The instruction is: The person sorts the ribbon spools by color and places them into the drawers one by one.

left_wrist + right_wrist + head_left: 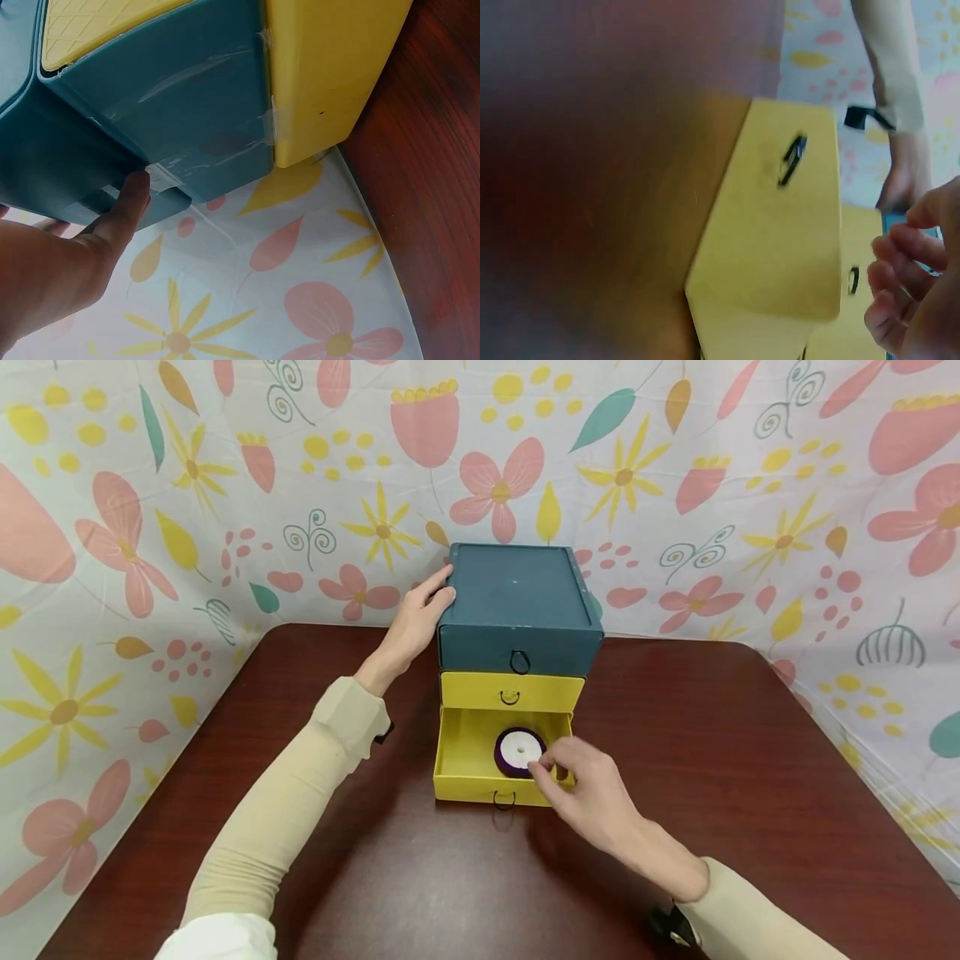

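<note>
A stack of drawers stands on the table, its blue upper unit (517, 589) above two yellow ones. My left hand (411, 625) rests against the left side of the blue unit; the left wrist view shows a finger touching its blue wall (187, 105). The bottom yellow drawer (465, 789) is pulled out, and a flat spool (519, 748) with a white face and dark purple rim lies inside. Over the drawer's right front corner, my right hand (592, 789) has loosely bent fingers beside the spool. In the right wrist view nothing shows between those fingers (901, 259).
The middle yellow drawer (472, 689) is closed and has a dark ring pull. Another ring pull (520, 662) hangs on the blue front. Dark reddish-brown tabletop (712, 760) surrounds the stack, with a flower-printed cloth (300, 460) behind and at both sides.
</note>
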Available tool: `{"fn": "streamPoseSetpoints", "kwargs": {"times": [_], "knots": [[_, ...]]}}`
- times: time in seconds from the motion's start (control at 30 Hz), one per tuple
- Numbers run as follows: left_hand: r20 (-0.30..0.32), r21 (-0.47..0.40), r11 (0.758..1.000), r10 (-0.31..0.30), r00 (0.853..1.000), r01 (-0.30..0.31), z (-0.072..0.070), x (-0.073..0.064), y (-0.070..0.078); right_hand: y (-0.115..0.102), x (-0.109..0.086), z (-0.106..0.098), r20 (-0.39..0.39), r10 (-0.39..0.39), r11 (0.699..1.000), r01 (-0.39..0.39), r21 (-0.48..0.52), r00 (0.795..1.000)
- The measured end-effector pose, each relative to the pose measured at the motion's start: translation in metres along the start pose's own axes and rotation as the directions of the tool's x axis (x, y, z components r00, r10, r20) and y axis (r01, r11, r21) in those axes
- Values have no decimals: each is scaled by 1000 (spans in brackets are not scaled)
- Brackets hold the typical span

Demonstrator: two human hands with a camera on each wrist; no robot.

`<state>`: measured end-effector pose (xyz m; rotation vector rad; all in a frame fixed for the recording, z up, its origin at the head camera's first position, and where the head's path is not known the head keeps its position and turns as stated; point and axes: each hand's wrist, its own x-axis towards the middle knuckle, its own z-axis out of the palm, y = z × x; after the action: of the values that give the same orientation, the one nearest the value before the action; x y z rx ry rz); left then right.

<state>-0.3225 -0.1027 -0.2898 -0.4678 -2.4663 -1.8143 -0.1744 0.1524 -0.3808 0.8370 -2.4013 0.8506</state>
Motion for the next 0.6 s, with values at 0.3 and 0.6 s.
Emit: {"fn": "streamPoseSetpoints", "kwargs": {"times": [0.3,0.6], "knots": [[1,-5,1000,6,1000,-6,-1,0,-1,-12,-13,7,639,276,775,-560,293,717],[9,-8,1000,5,1000,-5,0,0,0,-6,-13,22,852,290,220,-897,384,436]]}}
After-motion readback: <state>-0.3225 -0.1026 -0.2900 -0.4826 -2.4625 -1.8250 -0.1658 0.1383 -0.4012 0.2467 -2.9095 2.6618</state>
